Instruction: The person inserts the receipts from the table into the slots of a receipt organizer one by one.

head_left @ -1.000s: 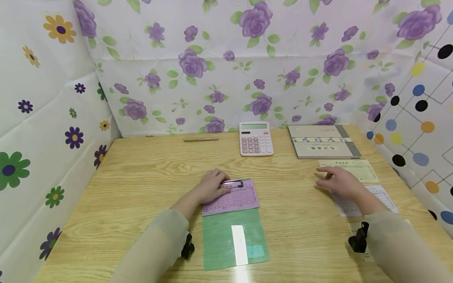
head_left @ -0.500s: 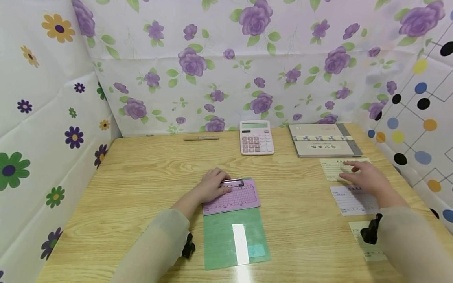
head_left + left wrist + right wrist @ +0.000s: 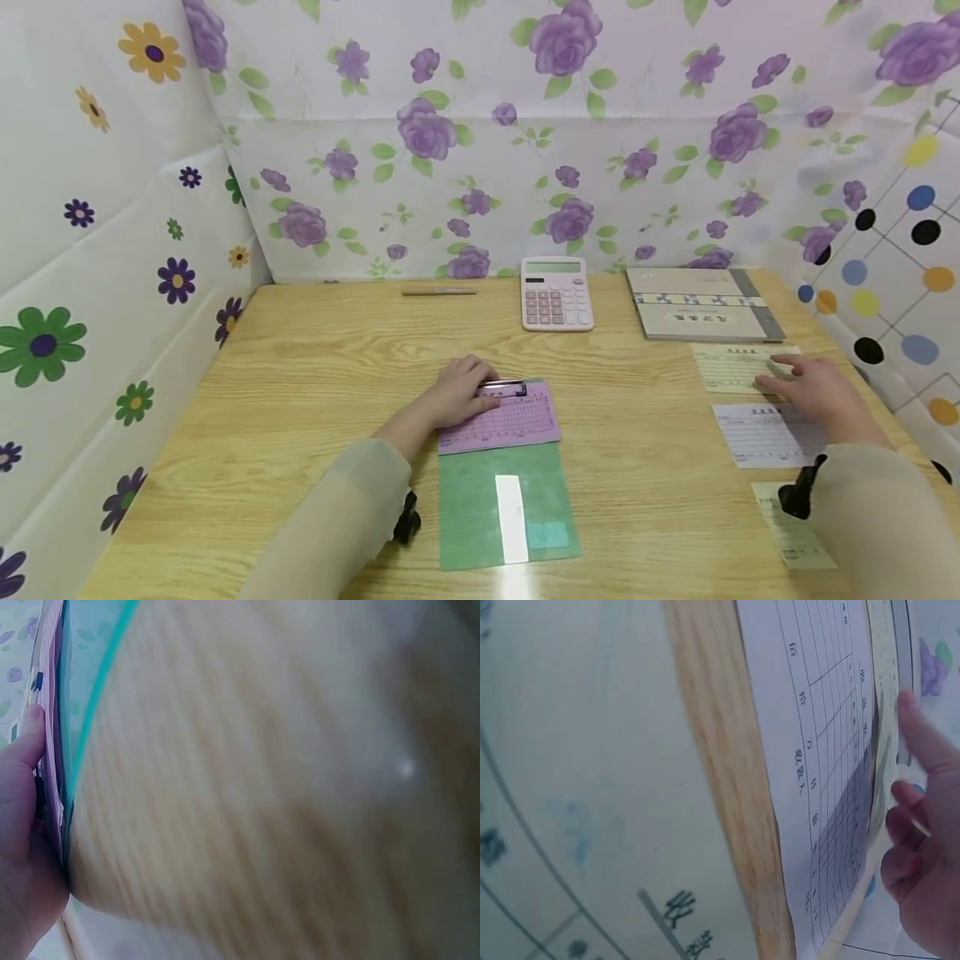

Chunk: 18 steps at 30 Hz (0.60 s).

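My left hand (image 3: pixel 459 396) lies at the upper left of a green clipboard (image 3: pixel 480 508) and grips it beside the metal clip (image 3: pixel 504 388), thumb over the pink form (image 3: pixel 517 421) under it. In the left wrist view the thumb (image 3: pixel 28 739) runs along the clip side, while the other fingers are hidden. My right hand (image 3: pixel 821 396) is over the right end of a yellow form (image 3: pixel 731 371), its finger and thumb apart and nothing between them. Below that form lie a white form (image 3: pixel 761 437) and another yellow form (image 3: pixel 798 533), partly covered by the right sleeve.
A pink calculator (image 3: pixel 555 293) and a brown pen (image 3: pixel 438 291) lie toward the back of the wooden table (image 3: pixel 337 342). At the back right is a grey-beige book (image 3: pixel 701 304). Patterned cloth walls (image 3: pixel 330 150) close in the back and both sides.
My right hand has moved right, from the forms' left edges to the right end of the upper yellow form. The left hand stays on the clipboard. The head view has shifted slightly.
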Each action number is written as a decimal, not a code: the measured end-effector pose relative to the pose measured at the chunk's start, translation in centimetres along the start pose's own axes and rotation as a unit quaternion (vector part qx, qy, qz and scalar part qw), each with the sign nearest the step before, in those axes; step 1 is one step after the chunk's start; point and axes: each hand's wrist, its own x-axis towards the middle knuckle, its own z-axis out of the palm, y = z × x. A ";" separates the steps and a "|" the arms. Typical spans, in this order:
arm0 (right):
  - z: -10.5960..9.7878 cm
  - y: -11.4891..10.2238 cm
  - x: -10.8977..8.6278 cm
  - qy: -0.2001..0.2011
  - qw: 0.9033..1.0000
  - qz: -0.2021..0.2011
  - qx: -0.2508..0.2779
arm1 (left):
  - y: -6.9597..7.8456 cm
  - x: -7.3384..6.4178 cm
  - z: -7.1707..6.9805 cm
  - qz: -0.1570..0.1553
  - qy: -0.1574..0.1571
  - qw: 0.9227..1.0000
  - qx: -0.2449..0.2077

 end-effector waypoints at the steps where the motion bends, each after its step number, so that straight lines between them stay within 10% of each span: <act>1: 0.0 0.2 -0.1 -0.003 1.000 0.002 -0.007 | 0.0 0.0 0.0 0.001 0.002 1.000 -0.001; 18: 0.4 -1.9 0.6 -0.049 0.999 0.020 -0.006 | 0.1 0.1 0.0 -0.007 0.000 1.000 -0.005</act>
